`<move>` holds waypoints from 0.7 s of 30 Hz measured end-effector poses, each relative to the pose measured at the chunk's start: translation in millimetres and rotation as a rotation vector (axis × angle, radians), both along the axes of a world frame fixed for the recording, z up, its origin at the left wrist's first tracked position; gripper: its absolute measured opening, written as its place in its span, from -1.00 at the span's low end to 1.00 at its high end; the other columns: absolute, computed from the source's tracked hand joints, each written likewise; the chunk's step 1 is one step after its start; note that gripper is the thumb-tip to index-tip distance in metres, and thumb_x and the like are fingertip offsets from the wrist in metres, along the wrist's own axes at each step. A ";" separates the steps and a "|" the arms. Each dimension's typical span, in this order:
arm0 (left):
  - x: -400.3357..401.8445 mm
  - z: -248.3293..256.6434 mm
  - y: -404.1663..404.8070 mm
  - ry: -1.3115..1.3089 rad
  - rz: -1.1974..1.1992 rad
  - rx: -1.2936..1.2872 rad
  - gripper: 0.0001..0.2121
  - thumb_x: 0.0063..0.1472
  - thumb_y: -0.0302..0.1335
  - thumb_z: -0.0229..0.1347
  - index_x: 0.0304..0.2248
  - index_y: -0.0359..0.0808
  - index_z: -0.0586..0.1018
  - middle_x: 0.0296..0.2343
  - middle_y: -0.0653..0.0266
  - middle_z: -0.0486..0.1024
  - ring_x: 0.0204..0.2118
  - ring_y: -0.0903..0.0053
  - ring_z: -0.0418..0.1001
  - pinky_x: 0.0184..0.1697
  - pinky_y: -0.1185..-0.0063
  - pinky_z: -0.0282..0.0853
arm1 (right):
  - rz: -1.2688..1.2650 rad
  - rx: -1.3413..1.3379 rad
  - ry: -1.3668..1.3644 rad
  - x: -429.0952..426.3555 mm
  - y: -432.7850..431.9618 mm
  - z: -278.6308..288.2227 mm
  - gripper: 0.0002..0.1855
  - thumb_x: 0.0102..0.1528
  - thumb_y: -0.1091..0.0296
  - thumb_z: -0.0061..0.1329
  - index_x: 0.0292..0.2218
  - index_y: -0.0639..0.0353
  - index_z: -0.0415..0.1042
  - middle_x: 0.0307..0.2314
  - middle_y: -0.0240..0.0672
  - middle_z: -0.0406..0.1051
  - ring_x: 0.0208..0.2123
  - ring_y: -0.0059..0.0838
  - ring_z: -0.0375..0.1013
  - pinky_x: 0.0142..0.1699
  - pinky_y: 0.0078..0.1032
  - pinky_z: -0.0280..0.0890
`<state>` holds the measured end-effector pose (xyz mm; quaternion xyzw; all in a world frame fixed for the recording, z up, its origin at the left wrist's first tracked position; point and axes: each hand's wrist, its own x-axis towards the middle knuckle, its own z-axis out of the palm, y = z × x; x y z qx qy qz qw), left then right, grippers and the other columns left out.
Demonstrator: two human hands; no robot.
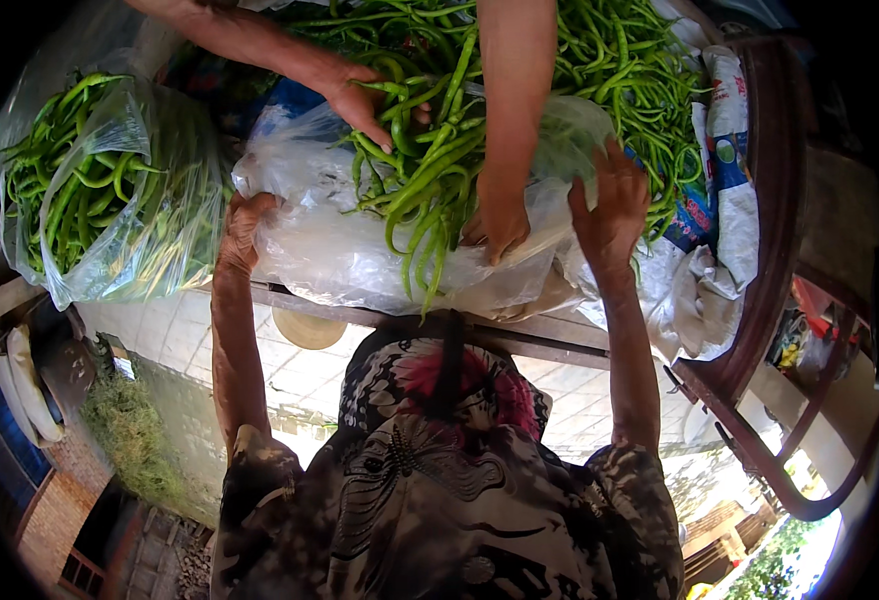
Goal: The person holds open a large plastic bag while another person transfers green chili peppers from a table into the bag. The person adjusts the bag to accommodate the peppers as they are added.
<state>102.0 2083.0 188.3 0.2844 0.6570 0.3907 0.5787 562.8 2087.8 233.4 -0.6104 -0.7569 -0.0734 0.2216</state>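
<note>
A clear plastic bag (327, 255) lies spread between both my hands. My left hand (248, 221) is closed on its edge at the left. On the right, my right hand (612, 206) rests with spread fingers against the plastic; whether it pinches the film cannot be told. Long green peppers (432, 180) lie in a bunch over the bag's middle. Another person's hand (361, 101) grips the bunch from behind, and that person's other hand (503, 225) reaches down beside it onto the plastic.
A filled clear bag of green peppers (87, 202) stands at the left. Loose green peppers (627, 82) are heaped at the back right on printed woven sacks (732, 157). A dark red metal frame (777, 195) bounds the right side. A wooden edge (537, 337) runs before me.
</note>
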 end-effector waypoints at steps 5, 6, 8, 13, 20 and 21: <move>9.8 -5.9 -9.8 -0.135 0.006 -0.011 -0.56 -0.07 -0.47 0.14 -0.11 -0.27 0.46 -0.44 0.37 0.48 -0.39 0.56 0.45 -0.27 0.55 0.38 | 0.386 -0.070 0.167 -72.2 -48.9 -1.7 -0.46 -0.13 0.62 -0.01 -0.05 0.52 0.26 -0.02 0.00 0.24 -0.02 0.02 0.28 0.02 -0.19 0.22; 8.4 -3.2 -15.9 -0.157 0.026 0.011 -0.55 -0.07 -0.46 0.15 -0.10 -0.27 0.46 -0.44 0.36 0.49 -0.39 0.55 0.46 -0.25 0.55 0.39 | 0.396 -0.087 0.159 -76.1 -41.4 6.3 -0.46 -0.14 0.61 0.00 -0.07 0.50 0.28 -0.02 -0.01 0.23 -0.02 0.01 0.28 0.02 -0.19 0.22; -14.0 -16.3 -24.4 -0.261 0.058 -0.021 -0.52 -0.03 -0.46 0.15 -0.04 -0.27 0.43 -0.41 0.35 0.49 -0.35 0.54 0.46 -0.23 0.55 0.39 | 0.501 -0.021 0.220 -87.1 -44.6 15.8 -0.48 -0.14 0.57 0.01 -0.08 0.44 0.29 -0.01 -0.02 0.22 -0.02 0.00 0.29 0.00 -0.20 0.22; -11.2 32.7 -43.4 -0.484 0.172 -0.076 -0.53 0.06 -0.42 0.11 0.00 -0.27 0.40 -0.34 0.30 0.49 -0.25 0.49 0.43 -0.13 0.52 0.35 | 0.420 -0.043 0.387 -87.7 -32.2 43.2 -0.55 -0.09 0.55 -0.01 -0.10 0.28 0.32 -0.02 -0.08 0.21 -0.05 -0.09 0.33 -0.06 -0.28 0.26; -26.1 42.9 -66.4 -0.540 0.341 -0.024 -0.53 0.07 -0.35 0.11 -0.01 -0.27 0.39 -0.37 0.26 0.49 -0.27 0.45 0.44 -0.15 0.52 0.36 | 0.109 -0.567 0.676 -19.1 -30.0 36.3 -0.76 0.20 0.42 -0.32 -0.24 0.37 0.36 -0.55 -0.09 0.39 -0.47 -0.29 0.42 -0.33 -0.47 0.29; -20.4 47.2 -66.1 -0.542 0.333 -0.017 -0.51 0.06 -0.35 0.13 0.00 -0.28 0.38 -0.38 0.26 0.49 -0.27 0.46 0.44 -0.13 0.53 0.35 | 0.135 -0.571 0.757 -12.5 -34.0 37.0 -0.76 0.20 0.43 -0.32 -0.25 0.37 0.36 -0.55 -0.11 0.39 -0.49 -0.36 0.39 -0.35 -0.50 0.27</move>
